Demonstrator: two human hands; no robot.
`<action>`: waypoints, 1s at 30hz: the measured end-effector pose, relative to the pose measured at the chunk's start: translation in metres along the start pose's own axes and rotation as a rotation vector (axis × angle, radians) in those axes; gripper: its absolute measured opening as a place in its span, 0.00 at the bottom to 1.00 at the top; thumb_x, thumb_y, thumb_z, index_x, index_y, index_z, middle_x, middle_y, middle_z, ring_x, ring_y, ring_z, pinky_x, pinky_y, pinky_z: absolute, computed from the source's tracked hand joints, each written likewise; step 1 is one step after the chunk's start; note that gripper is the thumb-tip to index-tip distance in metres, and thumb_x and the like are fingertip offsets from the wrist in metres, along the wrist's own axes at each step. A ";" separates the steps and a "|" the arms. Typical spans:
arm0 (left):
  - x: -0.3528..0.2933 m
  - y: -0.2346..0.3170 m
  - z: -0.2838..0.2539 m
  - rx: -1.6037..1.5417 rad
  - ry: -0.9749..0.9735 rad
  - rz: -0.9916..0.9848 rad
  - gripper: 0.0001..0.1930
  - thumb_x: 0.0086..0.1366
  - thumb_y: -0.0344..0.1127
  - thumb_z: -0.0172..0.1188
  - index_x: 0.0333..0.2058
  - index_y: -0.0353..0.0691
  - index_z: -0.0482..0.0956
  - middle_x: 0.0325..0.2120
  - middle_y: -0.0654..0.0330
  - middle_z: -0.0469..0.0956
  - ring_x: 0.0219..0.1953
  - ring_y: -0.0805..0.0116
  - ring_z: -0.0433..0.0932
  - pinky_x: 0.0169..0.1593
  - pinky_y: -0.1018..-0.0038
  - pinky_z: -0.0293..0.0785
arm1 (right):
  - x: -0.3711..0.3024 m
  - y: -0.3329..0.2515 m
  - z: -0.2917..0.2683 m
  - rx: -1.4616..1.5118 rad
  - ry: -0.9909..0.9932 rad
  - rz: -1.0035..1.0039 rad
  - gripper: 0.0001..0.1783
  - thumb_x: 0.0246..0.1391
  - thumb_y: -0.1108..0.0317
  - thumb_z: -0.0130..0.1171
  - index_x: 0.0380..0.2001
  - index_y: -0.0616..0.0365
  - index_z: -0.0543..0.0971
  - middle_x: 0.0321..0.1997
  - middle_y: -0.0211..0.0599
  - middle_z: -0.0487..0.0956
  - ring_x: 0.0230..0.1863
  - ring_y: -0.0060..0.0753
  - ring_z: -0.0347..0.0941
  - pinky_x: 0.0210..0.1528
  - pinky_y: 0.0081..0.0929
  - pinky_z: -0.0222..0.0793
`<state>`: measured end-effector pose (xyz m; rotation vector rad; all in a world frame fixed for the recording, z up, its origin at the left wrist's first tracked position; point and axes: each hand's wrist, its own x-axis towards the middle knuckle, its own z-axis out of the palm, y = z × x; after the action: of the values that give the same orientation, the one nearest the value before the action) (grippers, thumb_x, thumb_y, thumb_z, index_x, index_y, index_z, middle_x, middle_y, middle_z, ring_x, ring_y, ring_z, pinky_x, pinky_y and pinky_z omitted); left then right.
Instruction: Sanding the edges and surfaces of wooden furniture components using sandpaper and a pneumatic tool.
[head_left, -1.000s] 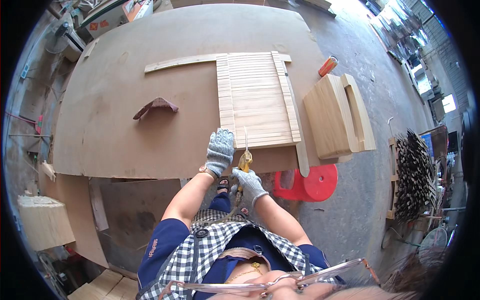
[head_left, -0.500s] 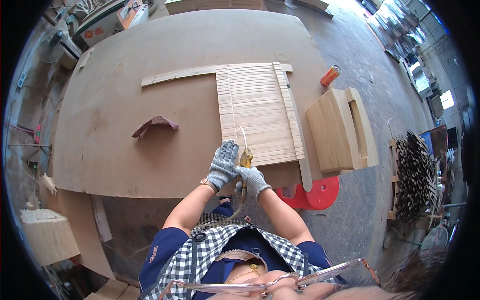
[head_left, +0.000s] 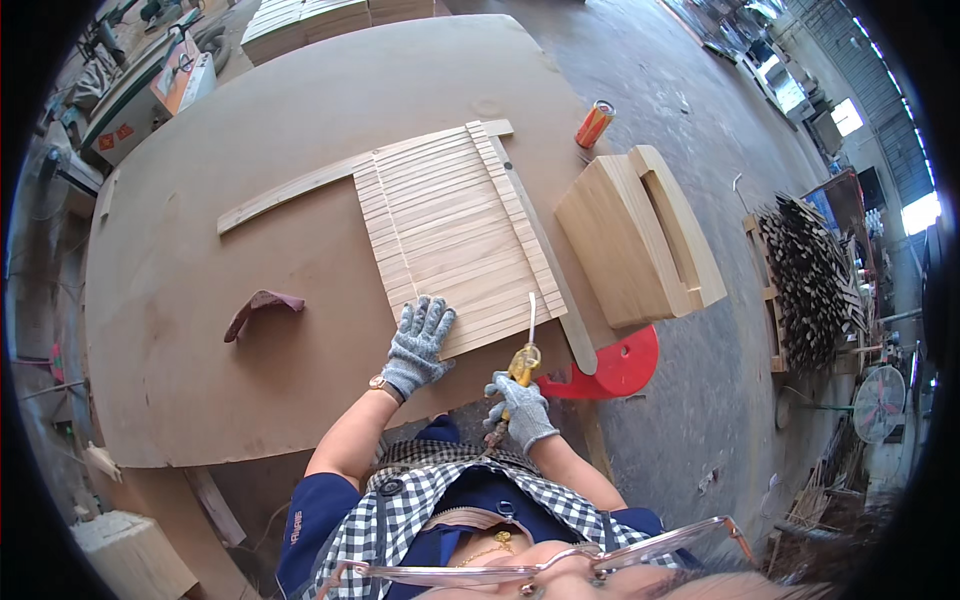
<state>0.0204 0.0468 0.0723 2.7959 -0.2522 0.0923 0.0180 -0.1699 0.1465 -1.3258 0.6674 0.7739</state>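
A panel of narrow pale wooden slats (head_left: 455,235) lies flat on the large brown table. My left hand (head_left: 418,345), in a grey glove, rests on its near left corner with fingers stretched out. In my gloved right hand (head_left: 523,412) is a yellow air blow gun (head_left: 523,362), gripped by its body. Its thin pale nozzle points away from me, beside the panel's near right end. Part of the hose hangs below that hand. A long wooden strip (head_left: 285,193) runs along the panel's far edge, and another strip (head_left: 555,270) lies along its right side.
On the brown table (head_left: 170,330), a curled piece of reddish sandpaper (head_left: 262,310) lies at left. An orange can (head_left: 595,124) and thick pale wooden pieces (head_left: 620,240) stand at the right edge. Below them is a red stool (head_left: 630,365). Dark sticks (head_left: 815,280) are stacked farther right.
My hands have moved apart: the left lies on the panel's corner, the right has shifted right with the blow gun. The whole view has turned and shifted.
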 end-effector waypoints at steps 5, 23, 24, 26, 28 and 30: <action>0.013 0.000 -0.001 -0.057 0.021 -0.005 0.49 0.41 0.50 0.70 0.62 0.42 0.60 0.64 0.48 0.54 0.67 0.46 0.49 0.68 0.49 0.42 | 0.024 -0.005 0.003 0.172 0.046 -0.099 0.16 0.54 0.66 0.57 0.44 0.58 0.69 0.33 0.39 0.77 0.12 0.32 0.69 0.14 0.33 0.74; 0.097 -0.017 0.039 0.010 0.099 -0.184 0.45 0.58 0.64 0.50 0.63 0.33 0.56 0.65 0.44 0.51 0.68 0.44 0.46 0.67 0.47 0.41 | 0.042 -0.001 0.015 0.191 -0.096 -0.093 0.21 0.56 0.68 0.55 0.52 0.61 0.66 0.43 0.41 0.78 0.15 0.30 0.74 0.17 0.30 0.76; 0.097 -0.013 0.043 0.057 0.090 -0.185 0.44 0.59 0.64 0.50 0.62 0.33 0.56 0.65 0.43 0.50 0.68 0.44 0.47 0.67 0.47 0.41 | 0.043 0.004 0.011 0.213 -0.087 -0.083 0.21 0.57 0.68 0.55 0.52 0.61 0.66 0.43 0.42 0.78 0.15 0.31 0.74 0.17 0.30 0.77; 0.097 -0.008 0.046 0.041 0.090 -0.188 0.43 0.59 0.63 0.51 0.62 0.32 0.57 0.65 0.43 0.51 0.67 0.44 0.47 0.67 0.48 0.41 | 0.045 0.000 0.006 0.232 -0.105 -0.089 0.21 0.57 0.68 0.55 0.52 0.61 0.66 0.44 0.42 0.78 0.15 0.31 0.74 0.16 0.30 0.77; 0.098 -0.005 0.044 0.015 0.098 -0.196 0.42 0.59 0.61 0.52 0.62 0.32 0.57 0.64 0.42 0.52 0.67 0.44 0.49 0.67 0.49 0.42 | 0.056 -0.012 0.007 0.162 -0.141 -0.091 0.20 0.57 0.68 0.55 0.52 0.61 0.66 0.43 0.41 0.78 0.15 0.31 0.74 0.16 0.28 0.76; 0.107 -0.011 0.038 0.028 0.107 -0.185 0.42 0.60 0.61 0.51 0.62 0.32 0.57 0.64 0.42 0.52 0.67 0.45 0.49 0.67 0.49 0.41 | 0.061 -0.038 0.023 0.136 -0.141 -0.081 0.20 0.56 0.68 0.55 0.51 0.60 0.67 0.41 0.40 0.78 0.14 0.31 0.74 0.16 0.29 0.75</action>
<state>0.1287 0.0274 0.0424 2.8154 0.0336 0.2015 0.0838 -0.1429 0.1231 -1.1564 0.5415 0.7356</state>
